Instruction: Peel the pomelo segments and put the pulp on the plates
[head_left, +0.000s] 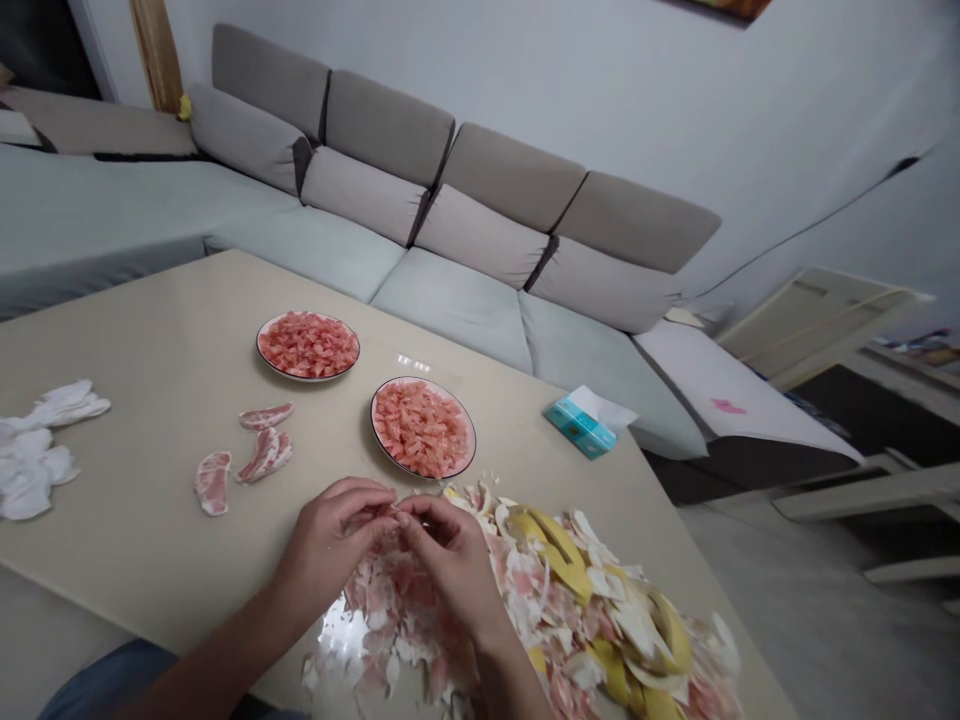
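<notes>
My left hand (334, 535) and my right hand (452, 560) meet fingertip to fingertip above the near part of the table. Both are closed in a pinch on a small piece of pomelo (394, 507), mostly hidden by the fingers. Under and beside my right hand spreads a heap of white and pink pomelo membrane (525, 570) with yellow rind (559, 560). Just beyond my hands, peeled pink pulp (421, 428) fills a dark-rimmed plate (472, 452). Left of my hands lie several unpeeled pomelo segments (214, 483).
A second plate (309, 378) of pulp (307, 343) stands farther back on the table (150, 340). Crumpled white tissues (37, 460) lie at the left, a blue tissue box (586, 420) near the right edge. Behind the table runs a grey sofa (450, 300).
</notes>
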